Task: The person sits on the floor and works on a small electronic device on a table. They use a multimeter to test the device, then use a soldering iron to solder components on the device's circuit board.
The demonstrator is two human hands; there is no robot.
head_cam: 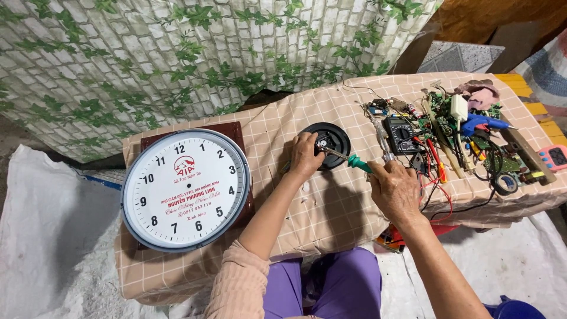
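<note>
My left hand [305, 155] rests on a round black part [335, 137] lying on the checked tablecloth, fingers pinching a small piece at its centre. My right hand [394, 188] grips a screwdriver with a green handle [359, 163]; its metal shaft points left and its tip meets the small piece at the middle of the black part. A second thin metal tool sticks up from the same fist. A large round white wall clock [185, 189] with black numerals lies flat to the left of my left arm.
The low table [331, 218] is draped in a beige checked cloth. At the right lie a black multimeter [400, 133], a blue glue gun [481, 124], circuit boards, red and black wires, a roll of tape and a small pink clock [555, 157]. An ivy-patterned sheet hangs behind.
</note>
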